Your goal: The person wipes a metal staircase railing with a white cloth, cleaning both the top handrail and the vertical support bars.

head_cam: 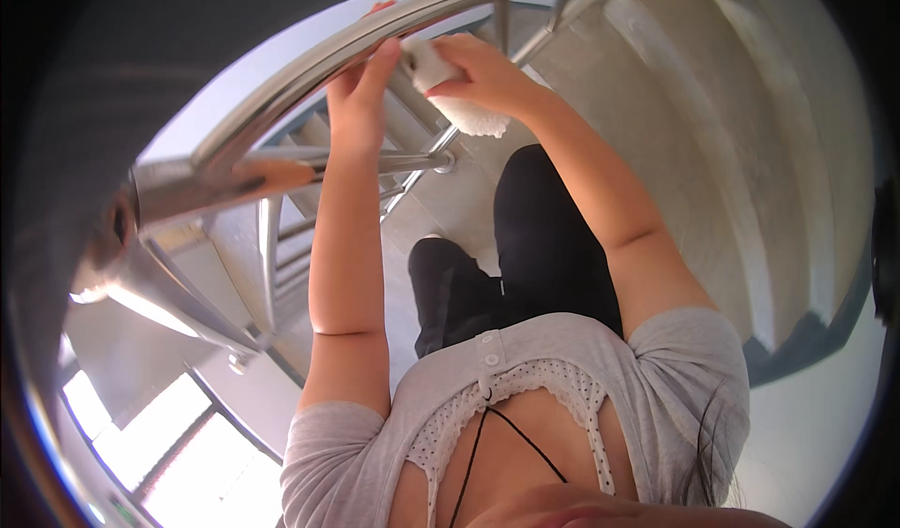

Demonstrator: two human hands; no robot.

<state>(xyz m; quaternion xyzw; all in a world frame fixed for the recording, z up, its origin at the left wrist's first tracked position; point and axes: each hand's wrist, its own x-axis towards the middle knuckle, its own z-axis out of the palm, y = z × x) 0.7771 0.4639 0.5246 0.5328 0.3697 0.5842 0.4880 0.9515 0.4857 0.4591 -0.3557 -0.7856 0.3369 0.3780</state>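
Note:
My left hand is on the polished metal handrail, reaching it from below. Its thumb lies along the near side, and a little of its fingers shows beyond the rail. Just right of it, my right hand grips a roll of white paper whose core hole faces the rail. A ragged loose end of the paper hangs below that hand. The roll's end is close to my left thumb; whether they touch I cannot tell.
Stone stairs curve along the right side. Metal balusters and lower rails stand beneath the handrail, with more steps seen through them. A thick metal post joint is at left. A bright window shows at lower left.

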